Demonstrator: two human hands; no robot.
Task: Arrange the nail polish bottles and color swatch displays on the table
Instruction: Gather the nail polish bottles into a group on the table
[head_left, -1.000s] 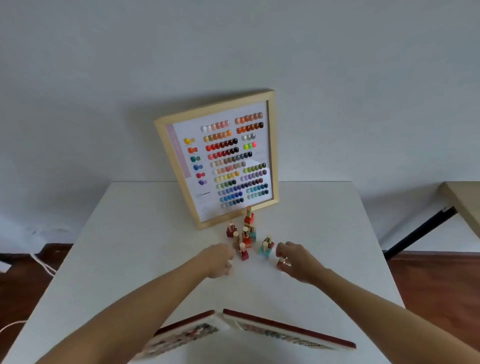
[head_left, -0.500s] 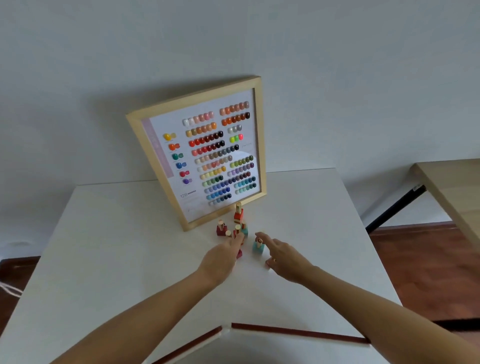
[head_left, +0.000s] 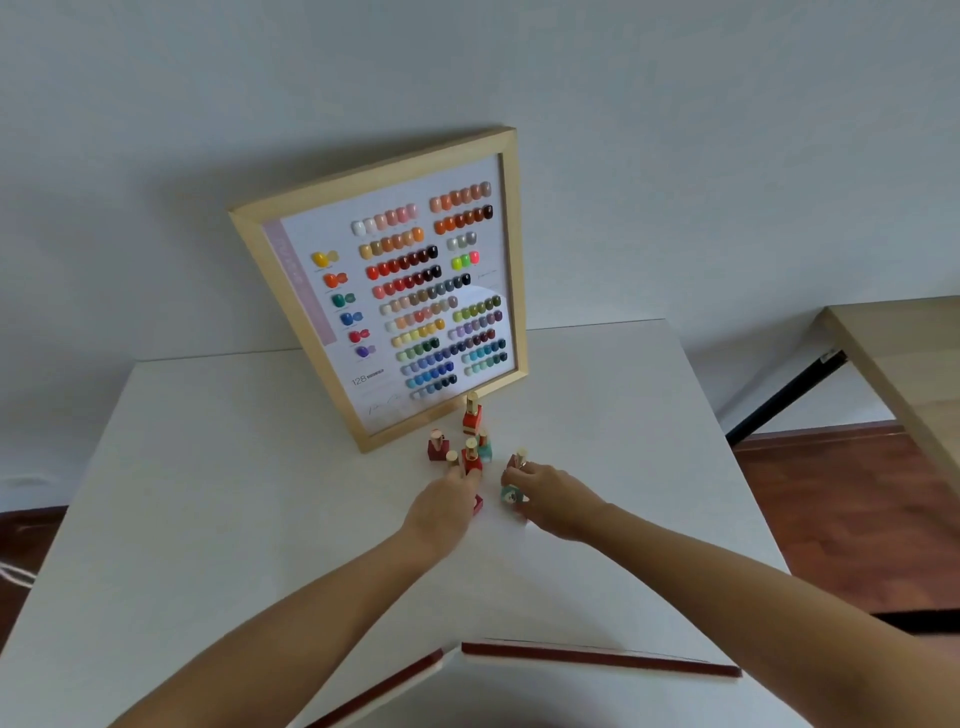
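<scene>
Wooden swatch frame stands just behind clustered bottles on table.

Plain pale wall behind; wooden side table at right; reddish-brown floor below.

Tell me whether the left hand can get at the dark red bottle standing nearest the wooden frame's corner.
Probably yes. The left hand lies close to the dark red bottle, which stands on the cluster's left edge with bare white table beside it, so nothing blocks an approach from that side.
</scene>
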